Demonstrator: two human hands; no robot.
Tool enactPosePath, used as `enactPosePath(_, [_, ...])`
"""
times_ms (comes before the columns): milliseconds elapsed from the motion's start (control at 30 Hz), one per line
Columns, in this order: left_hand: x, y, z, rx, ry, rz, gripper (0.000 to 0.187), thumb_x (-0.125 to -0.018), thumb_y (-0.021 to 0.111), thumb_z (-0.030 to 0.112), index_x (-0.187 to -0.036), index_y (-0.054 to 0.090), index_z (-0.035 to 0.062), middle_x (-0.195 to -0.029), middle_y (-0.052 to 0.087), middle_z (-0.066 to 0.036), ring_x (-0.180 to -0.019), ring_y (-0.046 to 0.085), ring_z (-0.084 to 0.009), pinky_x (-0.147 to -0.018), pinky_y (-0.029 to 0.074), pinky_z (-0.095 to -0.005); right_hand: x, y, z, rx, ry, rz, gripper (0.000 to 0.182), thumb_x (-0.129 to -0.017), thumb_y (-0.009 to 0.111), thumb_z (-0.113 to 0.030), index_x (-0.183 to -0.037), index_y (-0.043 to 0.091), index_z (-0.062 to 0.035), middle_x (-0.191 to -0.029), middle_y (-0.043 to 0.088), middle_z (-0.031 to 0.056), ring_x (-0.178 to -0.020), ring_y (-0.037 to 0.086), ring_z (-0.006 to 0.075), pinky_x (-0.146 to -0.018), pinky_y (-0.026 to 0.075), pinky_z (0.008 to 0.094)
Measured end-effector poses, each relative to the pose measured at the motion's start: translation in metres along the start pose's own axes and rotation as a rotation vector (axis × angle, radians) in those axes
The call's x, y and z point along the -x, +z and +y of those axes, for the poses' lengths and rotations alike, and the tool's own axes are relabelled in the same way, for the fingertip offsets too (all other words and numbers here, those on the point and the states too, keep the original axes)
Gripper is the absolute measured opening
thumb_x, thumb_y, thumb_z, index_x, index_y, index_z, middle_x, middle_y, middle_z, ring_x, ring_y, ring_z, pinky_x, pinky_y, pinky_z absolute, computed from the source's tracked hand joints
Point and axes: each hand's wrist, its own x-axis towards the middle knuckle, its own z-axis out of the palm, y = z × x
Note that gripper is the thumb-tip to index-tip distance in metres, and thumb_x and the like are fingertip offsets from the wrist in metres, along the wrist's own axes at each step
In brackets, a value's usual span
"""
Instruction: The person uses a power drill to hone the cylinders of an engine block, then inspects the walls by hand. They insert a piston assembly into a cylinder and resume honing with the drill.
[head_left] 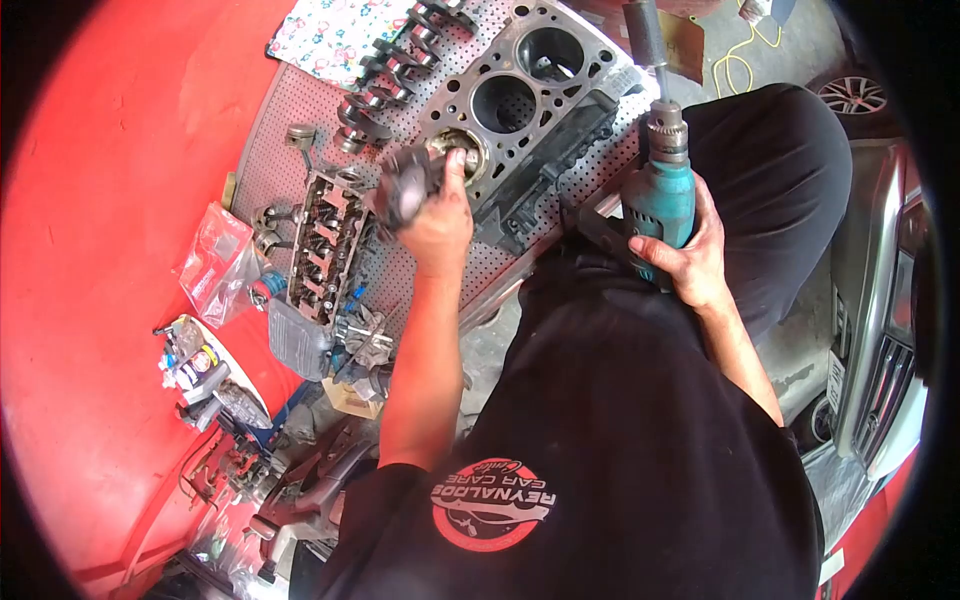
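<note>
My left hand (442,225) is closed round a dark, blurred bundle that looks like a rag (408,187), at the nearest bore of the engine block (460,95). One finger points over that bore's rim. On the right, my right hand (695,250) grips a teal power drill (660,200) above my lap. Its chuck points away from me and holds a shaft with a grey cylindrical attachment (645,35). Two other bores of the block stand open beyond my left hand.
A crankshaft (400,68) and floral cloth (335,40) lie on the perforated tabletop (270,125). Nearer left are a cylinder head (322,245), a piston (300,133) and a plastic bag (215,262). Car parts crowd the lower left; a car (880,330) stands right.
</note>
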Motion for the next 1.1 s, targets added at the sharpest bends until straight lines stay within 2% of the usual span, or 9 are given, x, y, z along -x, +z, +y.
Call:
enactPosePath(100, [-0.006,0.001,-0.003,0.069,-0.052,-0.020,0.040,-0.078,0.085,-0.001,-0.111,0.062,-0.0019,-0.093,0.071,-0.007,-0.085,0.068,-0.0177,-0.077,0.057,-0.0347,0.001,0.001,-0.002,0.020,0.030,-0.017,0.089,-0.065,0.092,-0.010,-0.143,0.051,-0.0033,-0.128,0.063,0.0060,-0.118,0.059,0.0173,-0.107,0.044,0.0349])
enactPosePath(367, [-0.004,-0.003,-0.013,-0.093,0.045,-0.083,0.032,-0.080,0.089,0.018,-0.099,0.069,0.0008,-0.091,0.073,-0.009,-0.081,0.069,-0.0244,-0.077,0.054,-0.0369,-0.005,0.005,-0.005,-0.005,0.012,-0.009,0.088,-0.066,0.092,-0.011,-0.143,0.051,-0.0030,-0.125,0.063,0.0057,-0.115,0.059,0.0175,-0.106,0.045,0.0347])
enactPosePath(400, [0.001,-0.003,-0.006,0.030,-0.109,-0.087,0.029,-0.082,0.087,0.022,-0.095,0.071,0.0018,-0.091,0.073,-0.010,-0.082,0.069,-0.0271,-0.080,0.054,-0.0405,-0.007,0.004,-0.006,-0.019,0.033,-0.005,0.089,-0.065,0.092,-0.011,-0.143,0.051,-0.0028,-0.124,0.063,0.0059,-0.115,0.060,0.0178,-0.105,0.045,0.0347])
enactPosePath(433, [-0.006,-0.008,-0.011,-0.147,0.105,-0.163,0.031,-0.084,0.086,0.025,-0.097,0.070,0.0011,-0.092,0.072,-0.012,-0.082,0.068,-0.0289,-0.081,0.053,-0.0418,-0.009,0.004,-0.005,-0.024,0.031,-0.003,0.089,-0.065,0.091,-0.011,-0.143,0.051,-0.0028,-0.124,0.063,0.0060,-0.114,0.060,0.0179,-0.105,0.045,0.0347])
enactPosePath(533, [0.007,-0.016,-0.004,-0.210,0.080,-0.097,0.030,-0.086,0.084,0.024,-0.097,0.070,-0.0003,-0.095,0.070,-0.013,-0.086,0.067,-0.0302,-0.082,0.053,-0.0408,-0.009,0.000,-0.001,-0.011,0.045,0.000,0.089,-0.065,0.091,-0.009,-0.143,0.050,-0.0026,-0.123,0.064,0.0065,-0.113,0.061,0.0181,-0.103,0.046,0.0349])
enactPosePath(567, [0.012,-0.015,0.004,-0.090,-0.056,-0.063,0.028,-0.085,0.085,0.020,-0.099,0.070,-0.0005,-0.095,0.069,-0.012,-0.088,0.067,-0.0263,-0.082,0.054,-0.0395,-0.009,0.000,0.000,-0.022,0.050,0.006,0.089,-0.065,0.090,-0.009,-0.143,0.050,-0.0025,-0.123,0.064,0.0065,-0.113,0.061,0.0180,-0.103,0.046,0.0349])
enactPosePath(633, [0.016,-0.023,0.006,-0.182,0.144,-0.085,0.028,-0.085,0.085,0.016,-0.102,0.069,-0.0010,-0.095,0.070,-0.010,-0.085,0.068,-0.0199,-0.080,0.055,-0.0356,-0.009,0.000,0.001,-0.041,0.069,0.014,0.088,-0.065,0.090,-0.008,-0.144,0.049,-0.0023,-0.123,0.064,0.0066,-0.112,0.061,0.0180,-0.103,0.047,0.0350])
enactPosePath(833, [0.008,-0.035,0.047,0.088,-0.381,-0.055,0.025,-0.084,0.084,0.010,-0.100,0.070,-0.0012,-0.090,0.072,-0.006,-0.082,0.068,-0.0147,-0.077,0.054,-0.0300,-0.013,-0.001,0.004,0.010,0.061,0.025,0.086,-0.066,0.091,-0.009,-0.142,0.050,-0.0020,-0.122,0.064,0.0069,-0.112,0.061,0.0183,-0.103,0.047,0.0353])
enactPosePath(1100, [-0.030,-0.051,0.056,-0.270,-0.185,-0.353,0.031,-0.086,0.080,0.025,-0.101,0.073,-0.0021,-0.072,0.065,-0.013,-0.062,0.061,-0.0207,-0.062,0.049,-0.0346,-0.019,0.003,-0.003,-0.003,0.056,0.030,0.086,-0.067,0.090,-0.006,-0.143,0.049,-0.0007,-0.122,0.066,0.0070,-0.111,0.063,0.0177,-0.104,0.047,0.0353])
